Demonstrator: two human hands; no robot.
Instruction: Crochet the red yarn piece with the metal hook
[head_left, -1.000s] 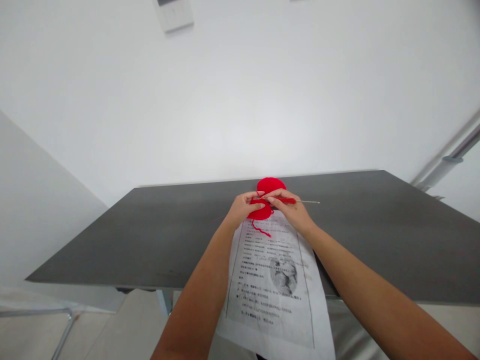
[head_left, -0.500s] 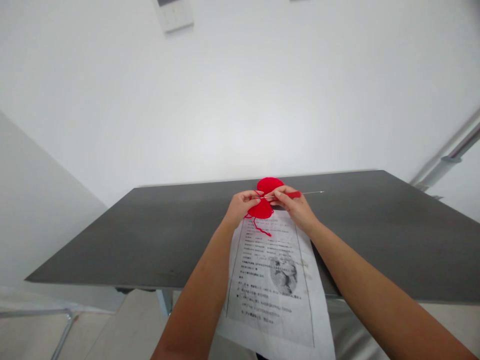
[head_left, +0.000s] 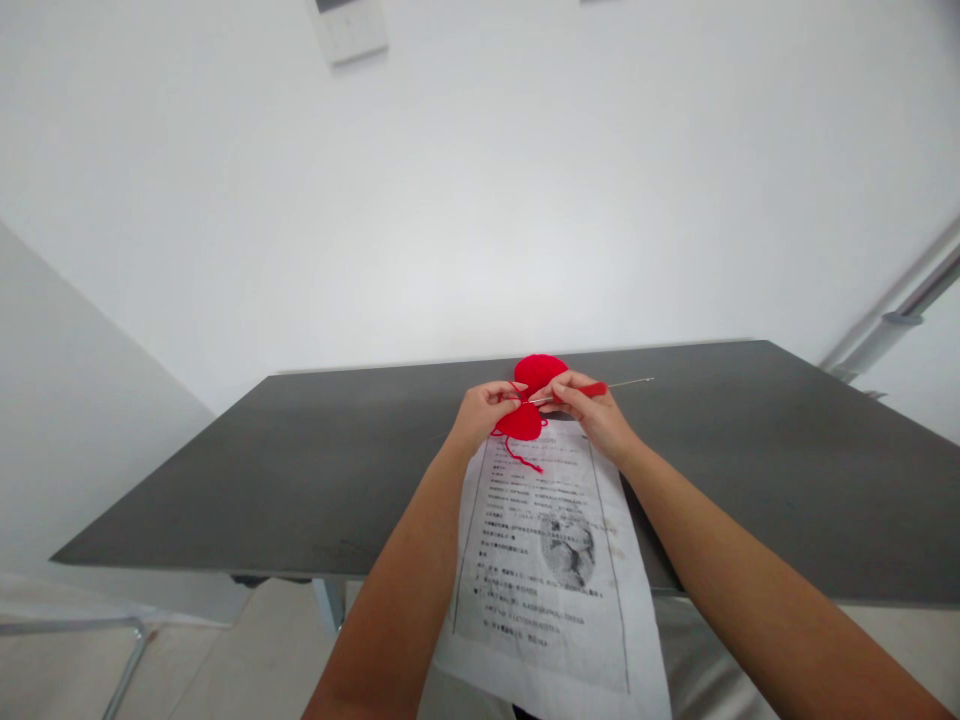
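My left hand (head_left: 484,410) pinches the edge of a red crocheted piece (head_left: 521,423), its fingers closed on the yarn work. A crochet hook (head_left: 590,389) with a red grip and thin metal ends is held pen-like in my right hand (head_left: 587,405). The hook's left tip meets the red piece between both hands, while its other end points out to the right. Just behind the hands sits a red yarn ball (head_left: 539,370). A loose yarn tail (head_left: 523,460) hangs from the piece over a printed sheet.
The printed paper sheet (head_left: 540,620) lies below my hands and droops over the near edge of the dark grey table (head_left: 300,480). A white wall (head_left: 480,180) rises behind the table. At the right stands a metal pipe (head_left: 930,290).
My right hand and the hook have shifted slightly right, and the hook is tilted a little more. The crocheted piece has turned slightly; my left hand stays nearly still.
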